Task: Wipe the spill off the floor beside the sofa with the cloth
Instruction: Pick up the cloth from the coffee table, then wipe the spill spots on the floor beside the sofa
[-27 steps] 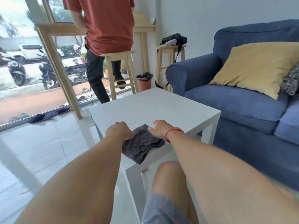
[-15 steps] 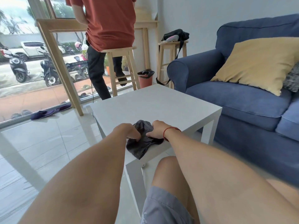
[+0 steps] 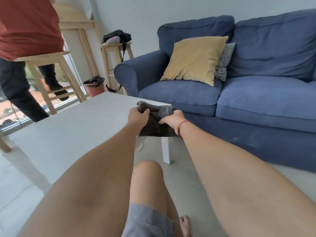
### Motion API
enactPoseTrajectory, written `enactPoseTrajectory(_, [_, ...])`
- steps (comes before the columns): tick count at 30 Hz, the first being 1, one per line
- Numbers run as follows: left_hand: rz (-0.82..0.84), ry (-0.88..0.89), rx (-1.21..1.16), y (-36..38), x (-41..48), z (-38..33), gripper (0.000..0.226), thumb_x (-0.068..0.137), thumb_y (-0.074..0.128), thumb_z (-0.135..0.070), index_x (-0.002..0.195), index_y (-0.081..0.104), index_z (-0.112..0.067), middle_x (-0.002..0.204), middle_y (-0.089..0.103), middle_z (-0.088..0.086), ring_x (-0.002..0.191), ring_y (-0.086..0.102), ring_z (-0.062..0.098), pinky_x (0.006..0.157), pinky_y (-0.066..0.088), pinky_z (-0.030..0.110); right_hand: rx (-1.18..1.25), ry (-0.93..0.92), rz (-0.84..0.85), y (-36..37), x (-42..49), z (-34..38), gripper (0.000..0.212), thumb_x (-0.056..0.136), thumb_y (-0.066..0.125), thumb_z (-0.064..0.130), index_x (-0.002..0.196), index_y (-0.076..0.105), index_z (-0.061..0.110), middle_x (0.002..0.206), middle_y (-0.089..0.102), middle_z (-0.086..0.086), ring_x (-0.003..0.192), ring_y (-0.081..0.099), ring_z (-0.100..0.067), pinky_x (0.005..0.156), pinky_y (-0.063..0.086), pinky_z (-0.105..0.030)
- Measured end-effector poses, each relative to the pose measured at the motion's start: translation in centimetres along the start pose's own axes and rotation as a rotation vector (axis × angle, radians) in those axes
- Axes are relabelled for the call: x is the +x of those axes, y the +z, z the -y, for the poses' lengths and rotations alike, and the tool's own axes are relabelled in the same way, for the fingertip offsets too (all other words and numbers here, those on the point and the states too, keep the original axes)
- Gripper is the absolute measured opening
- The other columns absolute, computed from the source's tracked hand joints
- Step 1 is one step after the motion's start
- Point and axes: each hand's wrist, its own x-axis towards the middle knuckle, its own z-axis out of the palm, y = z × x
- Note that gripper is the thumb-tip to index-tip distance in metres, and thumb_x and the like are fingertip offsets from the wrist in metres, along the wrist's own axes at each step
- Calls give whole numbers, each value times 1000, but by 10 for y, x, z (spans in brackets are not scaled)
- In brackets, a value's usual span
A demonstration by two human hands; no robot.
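The blue sofa (image 3: 222, 86) fills the right of the room, with pale floor (image 3: 181, 171) running along its front. The white table (image 3: 77, 127) stands just beside it. Above the table's near corner hangs the dark cloth (image 3: 154, 124), each hand's grip closed on an upper edge: left hand (image 3: 137, 115), right hand (image 3: 171, 121). A faint ring on the floor (image 3: 139, 147) may be the spill. Best to bunch the cloth into one palm, kneel low, and wipe inward.

1 head view, forward-down, close over hands (image 3: 153, 117); edges seemingly distorted.
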Motion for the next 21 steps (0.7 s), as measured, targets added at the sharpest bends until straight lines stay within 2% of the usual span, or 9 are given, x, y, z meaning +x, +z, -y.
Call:
enactPoseTrajectory(4, [137, 175, 79, 80, -9, -17, 34, 100, 42, -24, 127, 51, -6, 129, 58, 15, 121, 53, 34, 102, 40, 39, 160, 61, -137, -68, 4, -37, 73, 58, 86, 33, 120, 58, 8, 117, 66, -7, 104, 64, -25, 95, 52, -39])
enactPoseTrajectory(6, [214, 199, 114, 117, -12, -17, 32, 101, 40, -24, 125, 50, -6, 128, 57, 15, 120, 52, 35, 101, 40, 40, 191, 75, -205, -96, 5, -56, 65, 65, 81, 39, 118, 60, 8, 114, 66, -2, 99, 62, -21, 95, 49, -32])
enactPoseTrajectory(9, [314, 215, 144, 169, -15, -8, 26, 101, 38, -24, 115, 51, -6, 124, 58, 17, 118, 52, 36, 94, 40, 40, 180, 55, -353, -127, 19, -92, 31, 86, 64, 30, 108, 65, 8, 108, 67, -8, 88, 56, -19, 84, 45, -28])
enactPoseTrajectory(12, [409, 181, 166, 217, -19, 8, 15, 101, 38, -25, 101, 47, -13, 119, 60, 15, 113, 53, 35, 86, 40, 37, 56, 85, -478, -144, 39, -138, 17, 89, 55, 17, 98, 59, 3, 99, 65, -15, 86, 53, -22, 83, 46, -31])
enactPoseTrajectory(14, [456, 145, 185, 245, -18, 22, 15, 101, 38, -25, 100, 47, -13, 119, 60, 14, 114, 52, 35, 90, 41, 39, 0, 169, -498, -147, 57, -174, 16, 89, 53, 17, 102, 55, 7, 104, 62, -12, 94, 55, -25, 89, 44, -32])
enactPoseTrajectory(16, [509, 100, 218, 272, -14, 39, 15, 100, 38, -24, 100, 46, -12, 121, 58, 15, 116, 51, 36, 94, 41, 39, -27, 241, -514, -147, 72, -204, 32, 90, 54, 18, 119, 55, 5, 124, 61, -14, 113, 56, -31, 100, 42, -35])
enactPoseTrajectory(17, [541, 74, 247, 286, -9, 51, 18, 100, 38, -24, 104, 48, -9, 124, 57, 15, 118, 50, 36, 96, 41, 39, -42, 264, -521, -146, 78, -217, 31, 90, 54, 17, 118, 55, 4, 126, 61, -15, 115, 56, -32, 100, 42, -35])
enactPoseTrajectory(19, [631, 30, 316, 310, 0, 74, 32, 100, 40, -22, 124, 50, -5, 132, 53, 17, 124, 48, 37, 104, 40, 41, -76, 307, -514, -145, 90, -241, 18, 90, 54, 15, 105, 58, 5, 120, 63, -18, 110, 58, -34, 93, 45, -33])
enactPoseTrajectory(21, [690, -22, 349, 331, 9, 99, 38, 101, 40, -19, 136, 45, -6, 138, 50, 17, 127, 47, 37, 108, 38, 41, -80, 356, -493, -143, 107, -268, 18, 90, 54, 14, 105, 59, 5, 116, 64, -18, 107, 59, -35, 89, 46, -33])
